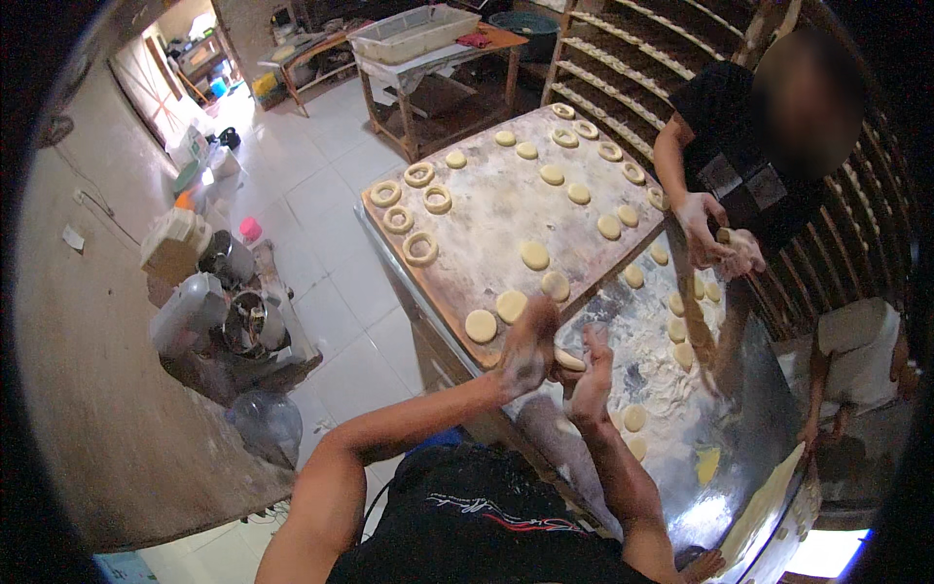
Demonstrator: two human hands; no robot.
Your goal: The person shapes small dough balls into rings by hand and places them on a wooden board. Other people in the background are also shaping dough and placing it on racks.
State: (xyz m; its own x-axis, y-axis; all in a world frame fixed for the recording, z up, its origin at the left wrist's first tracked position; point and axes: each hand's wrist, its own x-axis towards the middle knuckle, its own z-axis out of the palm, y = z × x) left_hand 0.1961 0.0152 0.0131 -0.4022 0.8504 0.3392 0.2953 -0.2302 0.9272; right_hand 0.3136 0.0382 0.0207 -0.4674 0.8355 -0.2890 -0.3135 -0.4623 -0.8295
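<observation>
A tiered rack [623, 68] is located beyond the hands, to their far right. A steel table [769, 384] is positioned beneath the right hand [592, 378] and extended to its right. A floured board [486, 234] is laid on the table, ahead of the left hand [530, 352], its near edge lying close to both hands. Farther ahead, a side table [438, 68] is placed apart from the board, and a pale bin [413, 44] is supported on it. A co-worker [715, 112] is stationed at the far right of the hands; a small object is held by the co-worker between both hands. Loose flour [657, 365] is spread over the steel just right of the right hand. Dough rings [420, 262] are grouped on the board ahead and to the left of the left hand; further rings are lined along its far right edge. Flat dough discs [534, 255] are distributed between these groups, several being set just ahead of the left hand; others are laid on the steel to the right. The dough piece [570, 361] is held between the two hands, above the board's near edge. Both hands are curled, with the piece gripped by their fingers; exact finger placement on the left cannot be told because of blur.
</observation>
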